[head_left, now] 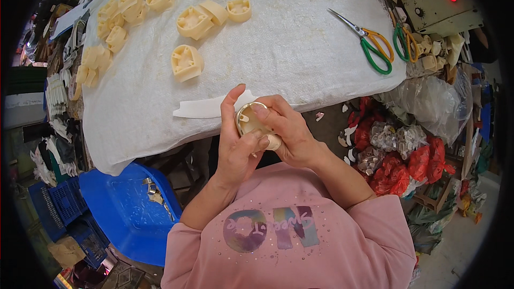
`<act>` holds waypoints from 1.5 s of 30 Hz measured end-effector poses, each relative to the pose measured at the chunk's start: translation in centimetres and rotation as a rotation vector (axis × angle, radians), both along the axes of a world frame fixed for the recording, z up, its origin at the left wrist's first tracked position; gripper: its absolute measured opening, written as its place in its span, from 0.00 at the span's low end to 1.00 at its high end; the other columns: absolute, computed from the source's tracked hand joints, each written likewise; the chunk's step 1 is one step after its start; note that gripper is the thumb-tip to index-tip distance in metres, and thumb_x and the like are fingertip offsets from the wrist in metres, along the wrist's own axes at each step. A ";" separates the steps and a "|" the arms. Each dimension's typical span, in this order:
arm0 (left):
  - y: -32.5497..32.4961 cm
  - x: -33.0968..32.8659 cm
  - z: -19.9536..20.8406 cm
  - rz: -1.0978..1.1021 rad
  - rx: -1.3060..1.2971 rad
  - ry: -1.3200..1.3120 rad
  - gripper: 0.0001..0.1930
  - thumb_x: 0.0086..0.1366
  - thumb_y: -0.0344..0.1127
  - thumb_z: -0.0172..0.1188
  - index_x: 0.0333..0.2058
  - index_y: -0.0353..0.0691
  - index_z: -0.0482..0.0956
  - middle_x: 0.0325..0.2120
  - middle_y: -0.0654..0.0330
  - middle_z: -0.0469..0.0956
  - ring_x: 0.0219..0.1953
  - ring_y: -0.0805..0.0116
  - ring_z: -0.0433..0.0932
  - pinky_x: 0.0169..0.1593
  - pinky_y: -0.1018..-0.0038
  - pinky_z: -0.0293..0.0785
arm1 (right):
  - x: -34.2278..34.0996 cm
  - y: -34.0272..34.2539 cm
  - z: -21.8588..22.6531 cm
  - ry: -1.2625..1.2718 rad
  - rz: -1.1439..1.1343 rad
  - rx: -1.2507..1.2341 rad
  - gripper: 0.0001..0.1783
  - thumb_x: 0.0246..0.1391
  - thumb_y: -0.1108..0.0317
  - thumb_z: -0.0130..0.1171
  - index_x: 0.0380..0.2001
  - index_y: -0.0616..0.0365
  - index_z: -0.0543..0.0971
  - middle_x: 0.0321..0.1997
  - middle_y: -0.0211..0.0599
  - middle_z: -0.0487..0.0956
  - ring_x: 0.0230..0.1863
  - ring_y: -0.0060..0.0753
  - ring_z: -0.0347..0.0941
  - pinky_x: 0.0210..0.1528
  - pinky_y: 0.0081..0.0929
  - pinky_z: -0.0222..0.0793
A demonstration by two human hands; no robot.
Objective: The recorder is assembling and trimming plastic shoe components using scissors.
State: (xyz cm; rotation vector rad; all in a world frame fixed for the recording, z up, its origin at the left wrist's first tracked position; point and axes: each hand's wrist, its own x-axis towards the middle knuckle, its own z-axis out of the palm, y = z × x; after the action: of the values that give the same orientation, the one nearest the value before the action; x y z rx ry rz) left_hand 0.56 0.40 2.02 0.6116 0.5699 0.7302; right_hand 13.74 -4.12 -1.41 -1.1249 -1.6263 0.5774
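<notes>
Between my two hands, just off the near edge of the table, is a small cream plastic housing with a shiny metallic rim (246,113). My left hand (236,147) wraps its left side, with the thumb on its lower front and the index finger stretched up. My right hand (289,131) grips the right side, thumb pressed on the rim. A wrapped or pale patch shows near the fingertips at its lower edge; I cannot make out what it is. Behind my hands a flat white curved strip (206,107) lies on the table's edge.
Several cream plastic housings (187,63) sit across the white-covered table (284,48). Scissors with green and orange handles (369,43) lie at the right. A blue plastic chair (128,214) with small metallic pieces stands lower left. Red plastic bags (393,174) are heaped on the right.
</notes>
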 end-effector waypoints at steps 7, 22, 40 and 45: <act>1.1 -0.4 -0.4 0.032 0.125 -0.079 0.39 0.63 0.52 0.50 0.64 0.43 0.40 0.40 0.54 0.72 0.40 0.69 0.74 0.41 0.76 0.74 | 2.5 0.2 1.8 -0.015 -0.180 -0.019 0.30 0.49 0.57 0.63 0.53 0.56 0.69 0.46 0.47 0.69 0.40 0.45 0.71 0.38 0.33 0.69; 1.8 -1.3 -1.2 0.002 0.705 0.498 0.30 0.43 0.27 0.72 0.47 0.37 0.71 0.36 0.56 0.73 0.34 0.66 0.75 0.34 0.77 0.73 | 2.6 0.6 1.9 0.498 -0.067 -0.325 0.14 0.57 0.63 0.54 0.42 0.60 0.74 0.30 0.29 0.73 0.29 0.20 0.68 0.31 0.18 0.65; 1.5 -0.6 -1.4 0.156 1.409 0.691 0.31 0.35 0.27 0.74 0.41 0.37 0.71 0.25 0.60 0.71 0.22 0.72 0.71 0.23 0.80 0.66 | 2.5 0.3 0.9 0.569 -0.011 -0.490 0.12 0.60 0.62 0.50 0.37 0.61 0.76 0.32 0.32 0.78 0.35 0.26 0.74 0.36 0.25 0.70; 1.0 -0.2 -1.2 0.219 1.482 0.749 0.31 0.36 0.29 0.75 0.41 0.36 0.69 0.25 0.58 0.71 0.23 0.70 0.73 0.23 0.78 0.68 | 2.2 -0.4 0.7 0.767 0.057 -0.474 0.15 0.62 0.62 0.48 0.43 0.60 0.75 0.36 0.28 0.78 0.38 0.23 0.72 0.38 0.22 0.69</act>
State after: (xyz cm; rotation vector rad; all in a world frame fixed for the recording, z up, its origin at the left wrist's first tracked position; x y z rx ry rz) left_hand 0.38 1.45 0.83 2.2865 0.7165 1.0763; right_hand 15.93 -4.53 -0.74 -1.0004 -0.8716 1.2956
